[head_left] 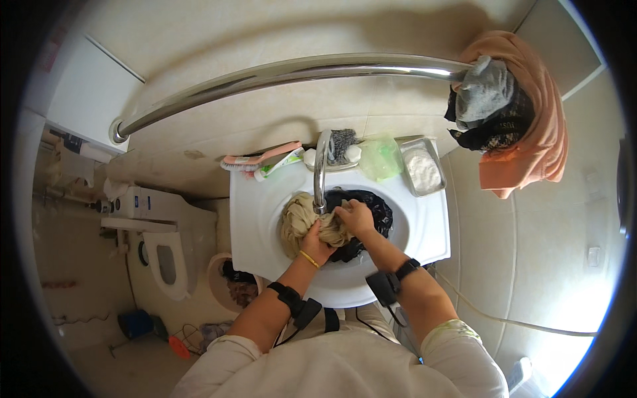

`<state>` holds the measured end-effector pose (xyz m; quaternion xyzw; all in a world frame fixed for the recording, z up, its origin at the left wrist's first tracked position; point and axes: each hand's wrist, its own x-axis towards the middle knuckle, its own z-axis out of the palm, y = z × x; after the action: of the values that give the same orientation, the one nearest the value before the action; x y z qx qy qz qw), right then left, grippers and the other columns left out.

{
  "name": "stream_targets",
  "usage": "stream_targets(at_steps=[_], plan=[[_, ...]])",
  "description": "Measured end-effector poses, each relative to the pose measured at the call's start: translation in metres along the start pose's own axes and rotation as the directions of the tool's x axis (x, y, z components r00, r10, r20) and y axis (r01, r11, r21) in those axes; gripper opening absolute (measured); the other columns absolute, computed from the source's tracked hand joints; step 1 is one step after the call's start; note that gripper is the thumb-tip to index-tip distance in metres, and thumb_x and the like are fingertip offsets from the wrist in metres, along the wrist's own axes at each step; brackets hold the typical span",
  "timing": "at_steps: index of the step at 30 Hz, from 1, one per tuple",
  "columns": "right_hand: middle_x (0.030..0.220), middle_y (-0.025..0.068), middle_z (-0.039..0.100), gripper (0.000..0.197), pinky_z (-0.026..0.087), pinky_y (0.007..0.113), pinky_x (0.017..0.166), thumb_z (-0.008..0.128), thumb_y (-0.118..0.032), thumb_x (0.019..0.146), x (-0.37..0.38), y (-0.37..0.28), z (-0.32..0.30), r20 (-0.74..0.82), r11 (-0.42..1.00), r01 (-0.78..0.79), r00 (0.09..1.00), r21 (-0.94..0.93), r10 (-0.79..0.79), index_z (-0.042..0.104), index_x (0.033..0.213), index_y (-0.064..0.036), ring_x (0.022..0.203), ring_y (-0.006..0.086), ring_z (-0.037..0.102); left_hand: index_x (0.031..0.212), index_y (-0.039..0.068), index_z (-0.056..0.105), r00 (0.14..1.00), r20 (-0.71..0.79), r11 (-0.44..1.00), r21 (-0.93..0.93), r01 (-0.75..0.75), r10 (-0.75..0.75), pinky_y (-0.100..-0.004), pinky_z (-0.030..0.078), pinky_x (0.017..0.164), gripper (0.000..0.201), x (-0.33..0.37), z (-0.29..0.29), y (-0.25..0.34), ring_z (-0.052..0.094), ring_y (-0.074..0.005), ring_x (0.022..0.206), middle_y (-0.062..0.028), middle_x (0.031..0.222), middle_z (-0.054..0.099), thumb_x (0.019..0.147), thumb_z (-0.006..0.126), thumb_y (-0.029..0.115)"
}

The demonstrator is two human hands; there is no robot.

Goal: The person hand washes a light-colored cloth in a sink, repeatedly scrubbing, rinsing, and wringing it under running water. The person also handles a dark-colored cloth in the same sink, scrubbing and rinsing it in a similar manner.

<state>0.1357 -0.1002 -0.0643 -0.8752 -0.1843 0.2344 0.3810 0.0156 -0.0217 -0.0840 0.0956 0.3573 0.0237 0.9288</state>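
A bunched beige cloth (296,222) lies in the white washbasin (402,232), under the spout of the chrome faucet (320,174). My left hand (317,246) grips its lower edge from the near side. With bent fingers, my right hand (356,219) pinches a fold at the cloth's right side. Beneath and to the right of it is a crumpled, shiny black item (381,211), fabric or plastic; I cannot tell which. The fingertips of both hands are partly hidden in the folds.
Along the basin's back edge sit a pink scrub brush (265,156), a green-white tube (279,166), a green plastic bag (380,159) and a tray of white powder (422,170). Above runs a metal rail (279,76) with hanging clothes (531,126). A toilet (166,265) and bucket (215,282) stand left.
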Motion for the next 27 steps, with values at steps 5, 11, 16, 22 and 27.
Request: stream_targets(at_steps=[5,11,16,22,27], plan=[[0.084,0.0171,0.060,0.030,0.050,0.042,0.068,0.063,-0.032,0.076,-0.051,-0.021,0.007,-0.076,0.812,0.570,0.811,-0.123,-0.580,0.061,0.082,-0.0029,0.080,0.0363,0.059,0.115,0.016,0.054,0.892,0.450,0.985,-0.168,0.043,0.037,-0.0508,0.040,0.096,0.043,-0.017,0.021,-0.001,0.052,-0.0263,0.111,-0.0058,0.119,0.056,0.093,0.038,0.048],[0.081,0.0182,0.059,0.028,0.048,0.044,0.065,0.059,-0.031,0.081,-0.029,-0.047,-0.027,-0.228,0.964,0.256,0.937,-0.072,-0.266,0.056,0.075,-0.0038,0.075,0.0394,0.057,0.114,0.009,0.055,1.000,-0.017,0.995,-0.095,-0.024,0.023,-0.0420,0.048,0.088,0.032,-0.022,0.037,-0.015,0.057,-0.0238,0.105,-0.0065,0.113,0.059,0.088,0.051,0.027],[0.100,0.0254,0.060,0.028,0.048,0.041,0.081,0.058,-0.017,0.078,-0.055,-0.076,-0.053,-0.168,0.949,0.302,0.944,0.087,-0.284,0.059,0.101,0.0001,0.091,0.0393,0.058,0.121,0.007,0.050,0.997,-0.010,0.994,-0.083,-0.077,0.077,-0.0444,0.043,0.095,0.040,-0.025,0.018,0.000,0.053,-0.0268,0.111,-0.0112,0.120,0.055,0.089,0.044,0.029],[0.082,0.0150,0.062,0.022,0.050,0.043,0.067,0.061,-0.026,0.076,-0.076,-0.075,-0.048,0.023,0.874,0.434,0.898,-0.218,-0.440,0.057,0.082,-0.0049,0.077,0.0349,0.061,0.123,0.005,0.049,0.906,0.420,0.998,-0.039,-0.040,0.053,-0.0463,0.038,0.101,0.041,-0.029,0.015,0.004,0.048,-0.0289,0.118,-0.0133,0.128,0.050,0.088,0.043,0.025],[0.092,0.0211,0.060,0.047,0.045,0.043,0.081,0.061,-0.046,0.080,-0.013,-0.019,-0.069,0.050,0.974,0.219,0.975,-0.052,-0.216,0.060,0.094,-0.0016,0.092,0.0372,0.057,0.126,0.004,0.047,0.977,0.212,0.999,0.024,-0.025,0.019,-0.0455,0.038,0.100,0.043,-0.067,0.041,0.013,0.049,-0.0287,0.117,-0.0117,0.129,0.050,0.087,0.047,0.021]])
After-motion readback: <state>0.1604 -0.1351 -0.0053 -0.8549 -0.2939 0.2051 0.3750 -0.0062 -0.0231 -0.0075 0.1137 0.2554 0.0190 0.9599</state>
